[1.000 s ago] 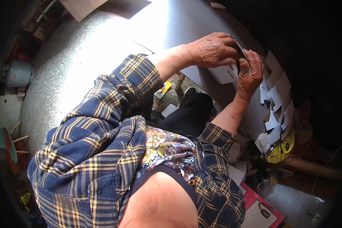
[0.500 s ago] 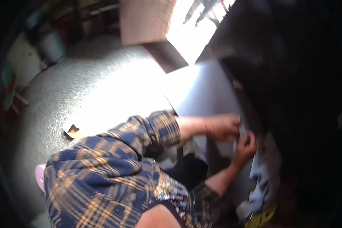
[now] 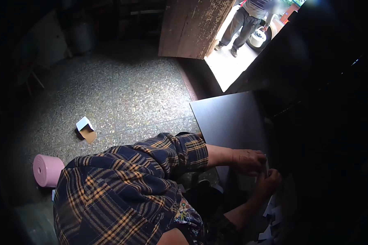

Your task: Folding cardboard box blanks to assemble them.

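Observation:
My left hand [image 3: 249,161], reaching across from a plaid sleeve, is closed with its fingers at a small pale piece [image 3: 267,166] by the table's right edge. Just below it, my right hand [image 3: 269,182] is closed too, its fingertips up against the same piece. The piece is thin and whitish; its kind cannot be made out. Both hands are over the right side of a smooth grey tabletop [image 3: 227,118]. White cut scraps [image 3: 270,216] lie in shadow below my right hand.
A thick pink roll [image 3: 49,170] and a small opened carton [image 3: 86,130] sit on the speckled floor [image 3: 147,90] at left. A worn wooden door [image 3: 190,28] stands ajar. Outside it a person [image 3: 243,24] holds a white bucket [image 3: 257,37]. The right side is dark.
The view has shifted, so my hands and the table appear lower. The floor's glare has faded, and the person in the doorway shows clearly. My hands stay together at the pale piece.

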Demonstrator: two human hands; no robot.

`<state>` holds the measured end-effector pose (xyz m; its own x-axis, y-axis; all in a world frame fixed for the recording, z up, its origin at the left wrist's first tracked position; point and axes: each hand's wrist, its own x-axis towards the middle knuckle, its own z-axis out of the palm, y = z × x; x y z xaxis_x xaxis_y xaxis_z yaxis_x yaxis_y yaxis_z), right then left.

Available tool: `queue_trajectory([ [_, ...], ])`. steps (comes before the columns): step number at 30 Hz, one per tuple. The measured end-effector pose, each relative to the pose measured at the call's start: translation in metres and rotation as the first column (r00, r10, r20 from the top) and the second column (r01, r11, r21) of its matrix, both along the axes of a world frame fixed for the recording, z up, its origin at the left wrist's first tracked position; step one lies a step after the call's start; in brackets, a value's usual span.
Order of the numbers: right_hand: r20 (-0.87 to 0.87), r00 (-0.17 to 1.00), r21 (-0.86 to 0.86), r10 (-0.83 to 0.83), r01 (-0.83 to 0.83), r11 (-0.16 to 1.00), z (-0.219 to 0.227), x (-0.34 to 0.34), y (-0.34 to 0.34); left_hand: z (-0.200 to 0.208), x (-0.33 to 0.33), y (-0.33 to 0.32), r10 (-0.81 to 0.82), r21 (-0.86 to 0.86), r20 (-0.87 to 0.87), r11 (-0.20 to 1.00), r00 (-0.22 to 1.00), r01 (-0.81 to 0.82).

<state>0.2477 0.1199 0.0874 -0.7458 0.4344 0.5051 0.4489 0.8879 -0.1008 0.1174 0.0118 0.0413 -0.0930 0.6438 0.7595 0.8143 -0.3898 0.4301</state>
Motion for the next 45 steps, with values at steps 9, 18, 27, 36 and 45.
queue_trajectory([
  [9, 0.143, 0.989, 0.062, -0.021, 0.013, 0.998, 0.002, -0.006, -0.002, -0.004, 0.001, 0.0, 0.001, -0.006, -0.038, 1.0, 0.999, -0.001],
  [18, 0.166, 0.985, -0.004, 0.045, -0.045, 0.999, -0.008, -0.008, 0.011, -0.006, 0.003, -0.003, -0.021, -0.044, -0.017, 0.999, 1.0, 0.021],
  [27, 0.273, 0.955, -0.065, 0.12, -0.106, 0.992, -0.001, 0.0, 0.019, -0.027, -0.003, 0.012, -0.002, -0.075, 0.031, 0.997, 1.0, 0.005],
  [36, 0.411, 0.907, -0.265, 0.09, 0.024, 0.964, 0.032, -0.006, 0.001, -0.02, -0.005, 0.015, -0.159, -0.215, 0.1, 0.96, 0.982, 0.177],
  [45, 0.373, 0.922, -0.198, 0.105, -0.031, 0.98, 0.011, -0.01, 0.033, -0.015, -0.011, 0.018, -0.174, -0.263, 0.095, 0.945, 0.98, 0.194],
])
